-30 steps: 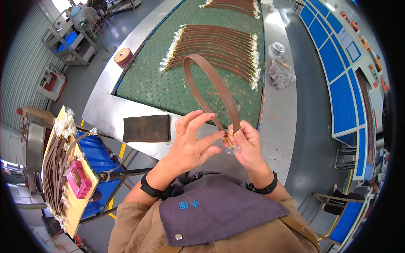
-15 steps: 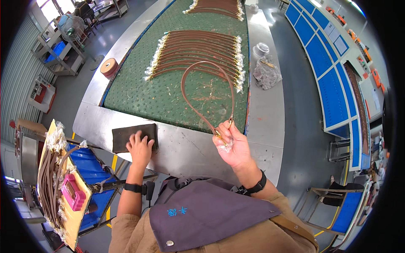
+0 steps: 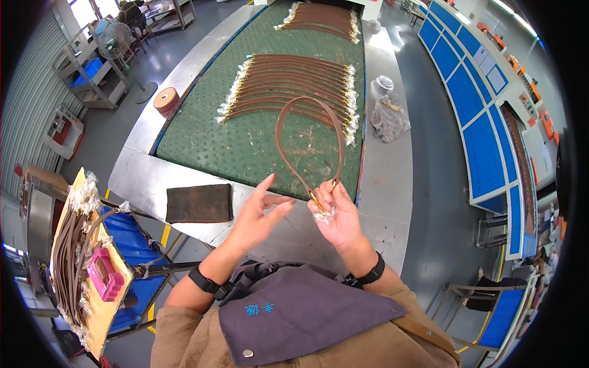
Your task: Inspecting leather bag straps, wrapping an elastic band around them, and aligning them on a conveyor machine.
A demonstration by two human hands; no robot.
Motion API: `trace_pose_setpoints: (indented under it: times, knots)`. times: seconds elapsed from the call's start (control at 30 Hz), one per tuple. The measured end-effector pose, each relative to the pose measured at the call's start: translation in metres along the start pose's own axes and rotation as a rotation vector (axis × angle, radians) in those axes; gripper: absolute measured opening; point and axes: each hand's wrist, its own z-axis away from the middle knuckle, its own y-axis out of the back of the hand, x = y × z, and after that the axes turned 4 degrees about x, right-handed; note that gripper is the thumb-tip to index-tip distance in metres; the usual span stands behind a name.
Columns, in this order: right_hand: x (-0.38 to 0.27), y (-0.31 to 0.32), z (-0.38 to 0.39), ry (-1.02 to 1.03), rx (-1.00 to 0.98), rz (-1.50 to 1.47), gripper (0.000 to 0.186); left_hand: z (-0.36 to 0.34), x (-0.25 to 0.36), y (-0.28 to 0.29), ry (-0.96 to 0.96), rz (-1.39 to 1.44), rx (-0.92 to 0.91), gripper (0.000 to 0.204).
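My right hand (image 3: 339, 216) grips both ends of a brown strap (image 3: 280, 136), which rises in an upright loop over the green belt. Gold-coloured metal fittings and clear plastic wrap show at the strap ends between my fingers. My left hand (image 3: 262, 211) is open and holds nothing, its fingers spread and pointing toward the strap ends. To its left, a dark rectangular pad (image 3: 199, 203) lies flat on the metal table edge. A row of similar brown straps (image 3: 294, 86) with plastic-wrapped ends lies across the green belt (image 3: 215, 146).
More straps (image 3: 322, 19) lie farther up the belt. On the metal rim stand a tape roll (image 3: 166, 100), a clear lidded tub (image 3: 383, 84) and a crumpled plastic bag (image 3: 389, 121). At left, a board (image 3: 116, 319) carries straps and a pink tray (image 3: 104, 275).
My left hand has lifted off the dark pad and moved right, close to the right hand. The right hand still holds the looped strap in nearly the same place.
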Motion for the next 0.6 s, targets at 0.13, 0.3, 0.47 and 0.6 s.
trace_pose_setpoints:
  times: [0.13, 0.3, 0.47, 0.6]
  knots:
    - [0.004, -0.008, 0.001, 0.060, -0.007, 0.087, 0.017, -0.008, 0.004, -0.024, 0.002, 0.103, 0.022, 0.087]
    - [0.007, 0.004, 0.001, 0.172, 0.001, 0.254, 0.014, -0.016, 0.010, -0.043, 0.011, 0.320, 0.063, 0.090]
    - [0.001, -0.003, 0.000, 0.214, -0.008, 0.271, 0.013, -0.027, 0.012, -0.055, 0.046, 0.402, 0.140, 0.089]
    - [-0.014, 0.005, -0.005, 0.226, 0.037, 0.351, 0.015, -0.039, 0.010, -0.048, 0.010, 0.319, 0.193, 0.085]
